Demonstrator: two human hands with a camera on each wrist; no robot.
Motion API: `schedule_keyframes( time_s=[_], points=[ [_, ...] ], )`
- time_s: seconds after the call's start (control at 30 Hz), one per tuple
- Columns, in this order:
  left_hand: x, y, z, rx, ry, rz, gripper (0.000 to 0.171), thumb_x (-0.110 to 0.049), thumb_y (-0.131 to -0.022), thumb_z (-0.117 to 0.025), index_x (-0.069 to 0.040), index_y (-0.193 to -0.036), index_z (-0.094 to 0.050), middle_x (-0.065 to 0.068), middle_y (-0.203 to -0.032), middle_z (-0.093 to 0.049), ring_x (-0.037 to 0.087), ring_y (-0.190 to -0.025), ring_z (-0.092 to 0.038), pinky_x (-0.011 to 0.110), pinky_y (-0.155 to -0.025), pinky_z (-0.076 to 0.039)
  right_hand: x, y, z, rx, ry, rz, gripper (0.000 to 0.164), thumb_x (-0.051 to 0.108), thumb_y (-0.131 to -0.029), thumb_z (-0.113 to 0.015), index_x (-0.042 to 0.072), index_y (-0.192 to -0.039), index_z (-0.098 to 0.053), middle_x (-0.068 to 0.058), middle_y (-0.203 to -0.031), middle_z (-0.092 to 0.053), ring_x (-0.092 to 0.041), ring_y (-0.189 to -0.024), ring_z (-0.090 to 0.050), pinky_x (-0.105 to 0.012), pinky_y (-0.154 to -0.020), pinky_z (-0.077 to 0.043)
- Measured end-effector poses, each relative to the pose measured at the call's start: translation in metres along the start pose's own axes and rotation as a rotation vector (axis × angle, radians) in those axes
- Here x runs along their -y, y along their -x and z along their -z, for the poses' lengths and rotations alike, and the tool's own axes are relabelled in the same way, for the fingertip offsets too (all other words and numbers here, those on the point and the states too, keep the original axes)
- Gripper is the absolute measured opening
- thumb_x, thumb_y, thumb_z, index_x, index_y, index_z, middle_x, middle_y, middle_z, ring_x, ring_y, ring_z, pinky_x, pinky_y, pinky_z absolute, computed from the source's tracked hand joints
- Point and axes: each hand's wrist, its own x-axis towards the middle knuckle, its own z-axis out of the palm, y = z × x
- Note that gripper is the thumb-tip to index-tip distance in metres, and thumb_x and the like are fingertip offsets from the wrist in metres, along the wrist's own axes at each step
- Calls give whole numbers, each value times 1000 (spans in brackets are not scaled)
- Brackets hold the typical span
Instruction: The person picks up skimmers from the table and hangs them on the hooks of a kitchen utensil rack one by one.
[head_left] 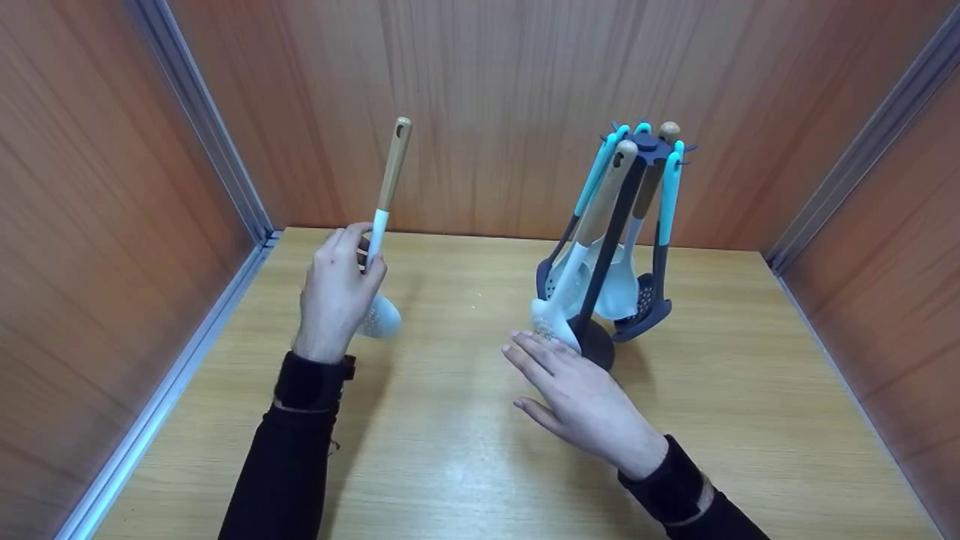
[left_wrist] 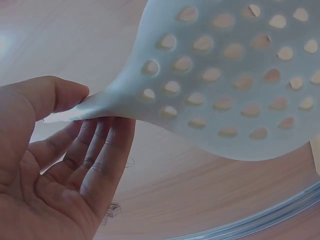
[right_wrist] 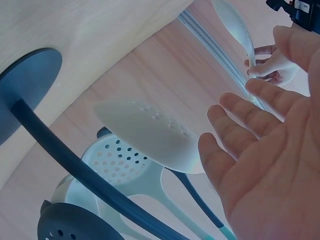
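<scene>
A pale blue skimmer (head_left: 381,316) with a perforated head and a wooden handle is pinched near its neck by my left hand (head_left: 337,281), handle up and head down. Its holes show large in the left wrist view, where thumb and fingers (left_wrist: 107,160) grip the skimmer's neck (left_wrist: 100,104). My right hand (head_left: 581,397) has straight, slightly spread fingers and holds nothing. It is close to another pale skimmer (head_left: 553,319) hanging on the front of a dark utensil stand (head_left: 611,247); whether they touch I cannot tell.
Turquoise-handled utensils (head_left: 670,199) with dark heads, and a pale blue turner (head_left: 619,289), hang around the stand at right. The stand's round dark base (head_left: 598,346) rests on the wooden table (head_left: 450,420). Wooden panels (head_left: 480,112) enclose the back and both sides.
</scene>
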Motion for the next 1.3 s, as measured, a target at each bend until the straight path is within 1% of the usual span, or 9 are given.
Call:
schedule_keyframes(
  time_s=[0.17,0.33,0.57,0.77,0.93,1.17,1.3],
  points=[
    [-9,2,1,-15,10,-23,41,-22,-92,-64,-19,-132,-55,0,-104,-60,14,-89,-63,31,-68,-58,0,0,2,-3,0,-6,73,49,-95,-55,25,-155,-21,1,-159,-26,-15,-144,-27,-41,-112,-34],
    [-17,6,1,-38,40,-73,39,-20,-91,-63,-19,-129,-57,-1,-102,-60,12,-88,-62,28,-66,-57,0,1,5,-21,12,-4,73,49,-95,-55,23,-155,-23,0,-158,-28,-15,-144,-27,-40,-113,-34],
    [-31,11,3,-19,38,-84,41,-20,-91,-63,-19,-131,-55,-2,-102,-59,11,-88,-62,27,-66,-57,-1,2,8,-17,8,-8,75,49,-95,-54,23,-156,-19,1,-159,-26,-13,-144,-27,-40,-113,-33],
    [-41,17,2,-42,48,-124,40,-21,-92,-63,-21,-131,-56,-4,-100,-58,8,-87,-62,23,-63,-56,-1,3,12,-25,10,-13,74,49,-95,-53,24,-156,-18,3,-158,-27,-12,-144,-28,-39,-112,-34],
    [-48,22,0,-44,70,-157,40,-23,-92,-63,-19,-131,-56,-5,-101,-59,7,-86,-63,24,-63,-56,-1,4,15,-33,6,-14,74,48,-95,-55,23,-155,-20,4,-158,-27,-12,-143,-28,-39,-112,-34],
    [-56,27,-4,-43,67,-197,41,-22,-92,-63,-17,-132,-57,-4,-101,-59,7,-85,-63,21,-64,-55,-2,6,21,-39,13,-29,75,49,-94,-55,23,-155,-20,5,-159,-25,-11,-144,-26,-39,-111,-36],
    [-60,30,-5,-47,79,-223,39,-21,-91,-63,-17,-130,-58,-5,-100,-60,6,-85,-63,21,-64,-55,-3,8,24,-70,20,-21,76,46,-93,-59,22,-155,-23,4,-158,-27,-13,-144,-27,-40,-109,-38]
  ],
)
